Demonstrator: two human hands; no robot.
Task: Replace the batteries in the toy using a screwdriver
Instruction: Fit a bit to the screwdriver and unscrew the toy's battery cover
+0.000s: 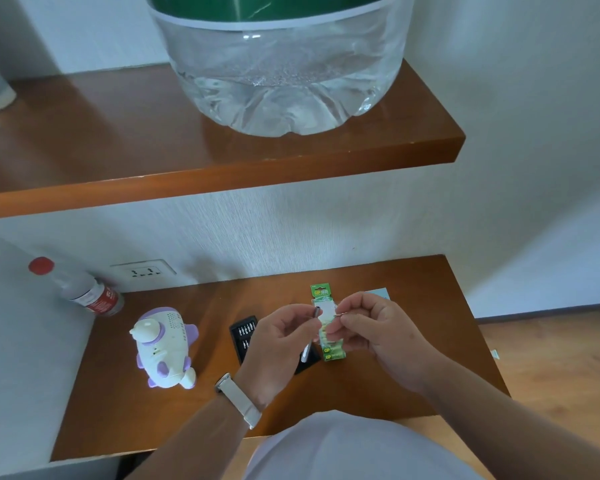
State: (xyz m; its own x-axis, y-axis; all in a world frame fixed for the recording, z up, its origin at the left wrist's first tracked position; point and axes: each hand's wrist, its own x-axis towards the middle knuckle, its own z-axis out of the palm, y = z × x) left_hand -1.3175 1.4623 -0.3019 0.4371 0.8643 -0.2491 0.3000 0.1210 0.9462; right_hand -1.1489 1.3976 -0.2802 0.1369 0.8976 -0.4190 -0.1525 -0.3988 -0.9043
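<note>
white textured wall [326,223] backing two wooden shelves | upper shelf [84,140] overhanging lower shelf [187,420] | wood floor [551,358] showing right | daylight falling soft

On your lower shelf [378,386] you have one white-and-purple toy [165,348], one black screwdriver bit case [245,336], one green battery pack [326,336] and one red-capped bottle [84,289]. You have two hands in view, left hand [278,348] and right hand [378,336]. One large water jug [278,64] stands on the upper shelf [187,178]. One wall socket [142,270].
</note>
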